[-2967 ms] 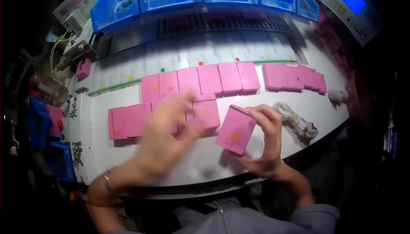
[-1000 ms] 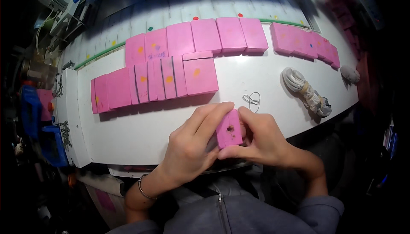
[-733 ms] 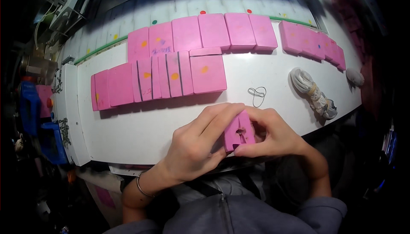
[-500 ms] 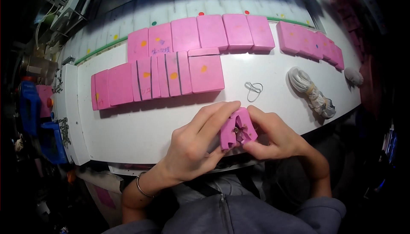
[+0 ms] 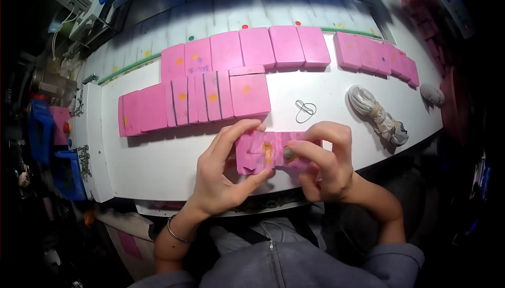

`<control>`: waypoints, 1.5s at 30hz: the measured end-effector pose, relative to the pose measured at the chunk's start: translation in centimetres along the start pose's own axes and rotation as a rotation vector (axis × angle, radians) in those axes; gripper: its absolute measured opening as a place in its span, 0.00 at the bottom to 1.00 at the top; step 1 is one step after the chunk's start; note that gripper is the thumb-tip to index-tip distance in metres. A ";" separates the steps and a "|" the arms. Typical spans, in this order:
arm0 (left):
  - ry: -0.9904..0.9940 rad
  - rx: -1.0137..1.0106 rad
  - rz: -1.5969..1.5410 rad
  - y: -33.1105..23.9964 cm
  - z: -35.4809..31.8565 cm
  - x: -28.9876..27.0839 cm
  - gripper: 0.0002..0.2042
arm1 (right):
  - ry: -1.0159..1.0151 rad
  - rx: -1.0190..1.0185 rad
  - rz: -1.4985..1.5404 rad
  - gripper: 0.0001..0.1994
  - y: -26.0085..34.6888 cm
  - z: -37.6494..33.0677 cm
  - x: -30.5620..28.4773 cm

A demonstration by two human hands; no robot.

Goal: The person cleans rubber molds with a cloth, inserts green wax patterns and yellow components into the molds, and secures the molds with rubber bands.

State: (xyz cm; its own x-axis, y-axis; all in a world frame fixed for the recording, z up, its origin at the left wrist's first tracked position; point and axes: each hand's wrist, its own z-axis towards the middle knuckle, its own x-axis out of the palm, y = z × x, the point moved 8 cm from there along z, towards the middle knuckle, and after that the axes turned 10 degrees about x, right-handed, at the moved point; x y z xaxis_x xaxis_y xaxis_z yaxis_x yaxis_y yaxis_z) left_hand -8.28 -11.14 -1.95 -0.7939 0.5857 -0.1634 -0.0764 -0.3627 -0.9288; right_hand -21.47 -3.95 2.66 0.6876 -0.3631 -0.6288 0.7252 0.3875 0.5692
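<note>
Pink box [image 5: 265, 152], opened, between left hand [image 5: 223, 177] and right hand [image 5: 326, 159].

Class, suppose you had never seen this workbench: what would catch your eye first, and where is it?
The rows of pink boxes spread across the white table stand out first. At the near edge, the left hand and right hand hold an opened pink box between them. A loose rubber band and a grey cable bundle lie to the right.
</note>
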 end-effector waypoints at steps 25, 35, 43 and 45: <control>-0.131 0.144 0.139 -0.5 -0.8 0.6 0.28 | 0.234 0.114 -0.260 0.17 -0.1 1.2 0.3; -0.145 0.116 0.082 -0.1 -0.8 0.7 0.28 | 0.381 0.298 -0.249 0.10 -2.0 0.5 0.9; -0.139 0.147 0.120 0.1 -0.8 0.7 0.28 | 0.222 0.244 -0.122 0.11 -2.0 0.5 0.5; -0.133 0.136 0.134 -0.1 -0.7 0.8 0.28 | 0.197 0.283 -0.095 0.10 -2.3 0.2 0.5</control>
State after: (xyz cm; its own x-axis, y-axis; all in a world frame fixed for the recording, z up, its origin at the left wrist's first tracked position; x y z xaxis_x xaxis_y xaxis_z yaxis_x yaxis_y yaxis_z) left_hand -8.45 -10.13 -2.20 -0.8742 0.4285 -0.2283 -0.0387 -0.5303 -0.8469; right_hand -22.81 -5.21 1.16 0.6160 -0.2055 -0.7605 0.7862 0.0994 0.6099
